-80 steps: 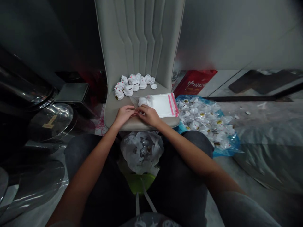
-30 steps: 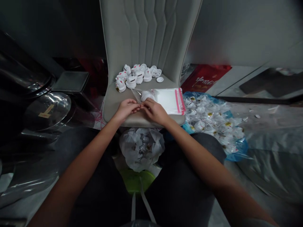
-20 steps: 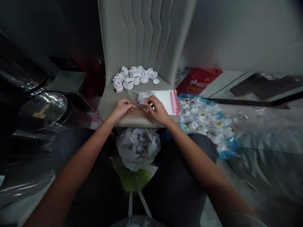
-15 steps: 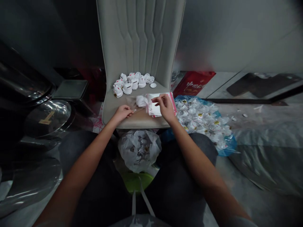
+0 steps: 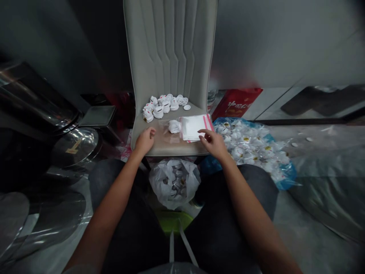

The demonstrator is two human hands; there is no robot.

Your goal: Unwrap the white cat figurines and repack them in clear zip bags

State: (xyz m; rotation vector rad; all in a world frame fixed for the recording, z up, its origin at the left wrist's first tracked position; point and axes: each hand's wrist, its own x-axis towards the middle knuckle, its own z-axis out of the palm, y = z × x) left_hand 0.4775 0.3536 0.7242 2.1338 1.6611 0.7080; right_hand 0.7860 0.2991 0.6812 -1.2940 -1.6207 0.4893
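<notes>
On the chair seat lies a clear plastic bag with a small white figurine in it. To its right is a stack of clear bags with white fronts and pink edges. My right hand hovers at the stack's front right corner, thumb and fingers apart and nothing visible between them. Left of the bagged figurine, my left hand is apart from the bag, its fingers loosely bent with no object showing. Several white cat-like figurines stand farther back, beside a white disc.
Below the seat front, between my knees, hangs a whitish plastic bag with small items inside. At right, a large blue-and-clear bag holds many wrapped figurines. A red bag stands behind it. Shiny metal containers are at left.
My left hand has let go of the clear bag's edge and drawn back left. My right hand has lowered toward the stack's front right corner. The whole view has shifted slightly.
</notes>
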